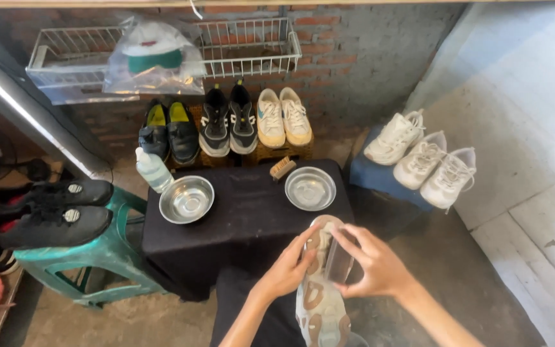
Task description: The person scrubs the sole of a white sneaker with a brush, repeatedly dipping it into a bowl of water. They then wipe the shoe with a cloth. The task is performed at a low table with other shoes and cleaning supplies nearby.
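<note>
My left hand point(288, 266) grips a white shoe point(319, 305) turned sole up, its brown and white tread facing me, toe pointing away. My right hand point(374, 263) presses a small dark brush or block point(340, 260) against the front part of the sole. Both hands are low in the middle of the head view, in front of a small table with a black cloth point(245, 212).
Two steel bowls point(186, 199) point(310, 188), a clear bottle point(152, 170) and a wooden brush point(282, 168) stand on the table. Three pairs of shoes point(229, 122) line the brick wall, white sneakers point(422, 160) sit right, black shoes point(49, 205) on a green stool point(91, 257) left.
</note>
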